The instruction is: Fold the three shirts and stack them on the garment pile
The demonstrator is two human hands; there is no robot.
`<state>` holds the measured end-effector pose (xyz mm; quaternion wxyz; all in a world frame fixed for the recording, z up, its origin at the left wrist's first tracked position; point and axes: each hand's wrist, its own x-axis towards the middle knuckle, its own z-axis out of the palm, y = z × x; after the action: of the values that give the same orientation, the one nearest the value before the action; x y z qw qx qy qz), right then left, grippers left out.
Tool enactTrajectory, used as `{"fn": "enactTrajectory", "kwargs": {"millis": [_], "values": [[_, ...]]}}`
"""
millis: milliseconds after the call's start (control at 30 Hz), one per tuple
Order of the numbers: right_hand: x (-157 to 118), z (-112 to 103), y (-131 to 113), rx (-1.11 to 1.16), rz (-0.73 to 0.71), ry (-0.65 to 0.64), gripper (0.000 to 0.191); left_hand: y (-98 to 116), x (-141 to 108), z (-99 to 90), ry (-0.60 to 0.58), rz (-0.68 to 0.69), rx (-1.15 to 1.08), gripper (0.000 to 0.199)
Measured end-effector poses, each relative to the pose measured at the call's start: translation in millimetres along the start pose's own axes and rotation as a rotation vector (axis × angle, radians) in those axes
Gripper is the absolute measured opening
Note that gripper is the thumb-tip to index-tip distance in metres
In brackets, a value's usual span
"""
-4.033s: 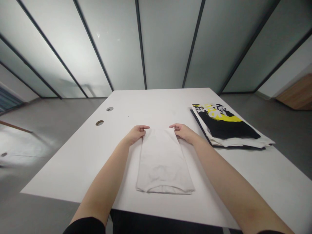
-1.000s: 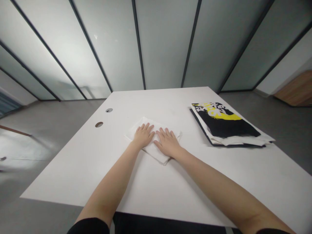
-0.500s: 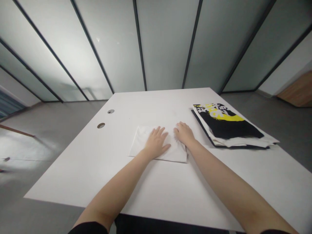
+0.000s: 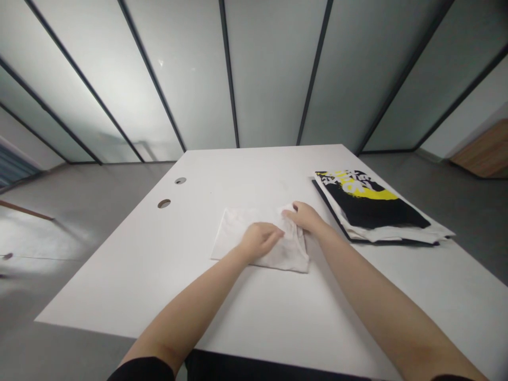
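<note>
A folded white cloth (image 4: pixel 234 233) lies flat on the white table (image 4: pixel 166 286), its right edge wrinkled and slightly raised. My right hand (image 4: pixel 305 216) pinches the cloth's far right corner between thumb and fingers. My left hand (image 4: pixel 260 241) rests on the middle of the cloth with its fingers curled together toward the right; whether they grip any fabric is hidden.
To the right on the table sits a stack of folded clothes (image 4: pixel 377 206), the top one black, yellow and white. Two round holes (image 4: pixel 164 203) pierce the tabletop at the left. Frosted glass panels (image 4: pixel 270 74) stand behind the table.
My left hand has gone from spread flat to curled. The fingers of my right hand have closed on the cloth's corner, and the cloth's right edge has lifted and wrinkled.
</note>
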<state>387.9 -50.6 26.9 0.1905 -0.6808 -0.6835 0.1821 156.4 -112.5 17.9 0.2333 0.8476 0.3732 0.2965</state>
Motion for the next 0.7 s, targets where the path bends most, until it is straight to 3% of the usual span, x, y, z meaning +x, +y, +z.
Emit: {"fn": "enactTrajectory", "kwargs": {"millis": [100,200,267,367,500,567,700], "values": [[-2,-5,0,0.426,0.144,-0.008,0.03,-18,5,-9.3,0.108,-0.167,0.247,0.042],[-7,-15,7,0.809,0.343,-0.305,0.039,-30,6,-14.0,0.034,-0.3,0.48,0.049],[-11,-20,13,0.896,0.391,-0.53,0.043,-32,5,-13.2,-0.011,-0.357,0.566,0.055],[-15,-19,16,0.854,0.376,-0.684,0.046,-30,5,-9.6,-0.047,-0.415,0.636,0.062],[-21,0,-1,0.809,0.326,-0.623,0.037,-27,6,-9.5,-0.048,-0.476,0.645,0.064],[-24,10,-15,0.931,0.274,-0.52,0.022,-28,7,-11.9,-0.018,-0.493,0.625,0.061],[-22,16,-35,1.255,0.243,-0.376,0.019,-30,10,-18.2,0.104,-0.523,0.546,0.055]]}}
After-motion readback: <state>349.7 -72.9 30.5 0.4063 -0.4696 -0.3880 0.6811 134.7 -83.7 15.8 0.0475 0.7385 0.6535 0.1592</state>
